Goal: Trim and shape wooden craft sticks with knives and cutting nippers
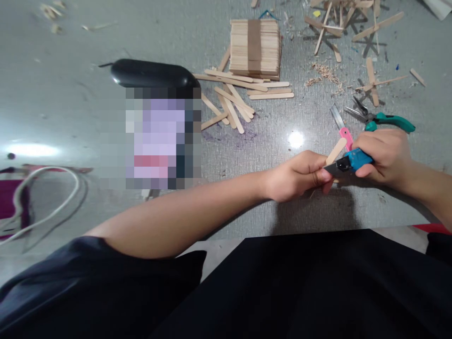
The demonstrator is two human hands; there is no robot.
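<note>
My left hand (pixel 300 176) pinches a wooden craft stick (pixel 336 151), whose rounded end points up and to the right. My right hand (pixel 384 155) is wrapped around a blue utility knife (pixel 360 160). Its blade end lies against the stick, close to my left thumb. Just beyond the knife, a pink folding razor (pixel 346 136) with its metal blade out rests on the table, partly hidden by my right hand. Green-handled pliers (pixel 391 120) lie with jaws apart behind my right hand.
A banded bundle of craft sticks (pixel 266 47) stands at the back, with several loose sticks (pixel 233 99) before it. Joined stick pieces (pixel 370 84) and wood shavings (pixel 323 73) lie at the back right. A black case (pixel 151 74) and a white cable (pixel 76 176) are on the left.
</note>
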